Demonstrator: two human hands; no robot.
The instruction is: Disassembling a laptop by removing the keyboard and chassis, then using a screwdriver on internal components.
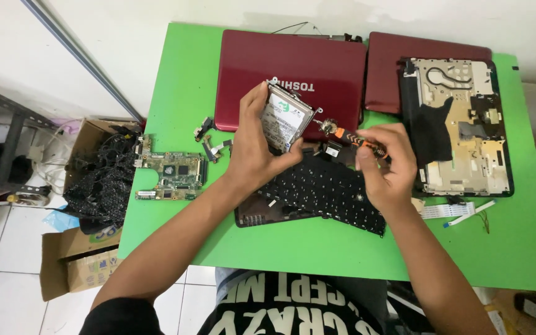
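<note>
Black printed shirt (292, 307) sits at the bottom edge, both forearms reaching up over the green bench (317, 248). Left hand (252, 146) is wrapped around a hard drive (286, 118) in its metal caddy, held tilted up off the bench, just above the keyboard. Right hand (386, 164) is closed on an orange-and-black screwdriver (355, 138), its tip touching the caddy's right edge — it looks like a side screw is being worked, though the screw itself is too small to see.

Progress, judged from the layout: the laptop teardown is well along. Red lid (289, 77) lies flat at the back, a second red cover panel (426, 68) beside it, the stripped base chassis (460, 127) at right with a black sheet over part of it, the green motherboard (171, 175) out at left, and the black keyboard (324, 192) loose under the hands. Small brackets and cables (209, 139) lie near the lid, a white ribbon cable (451, 211) below the chassis. What seems left — freeing the drive from its caddy.

Hard to tell: how many caddy screws remain, since the far side of the drive is hidden by the left hand's fingers. Keyboard's upper part is covered by both hands. Cardboard box of tangled cables (100, 180) on the floor is cut off by the bench edge; contents are unclear.
</note>
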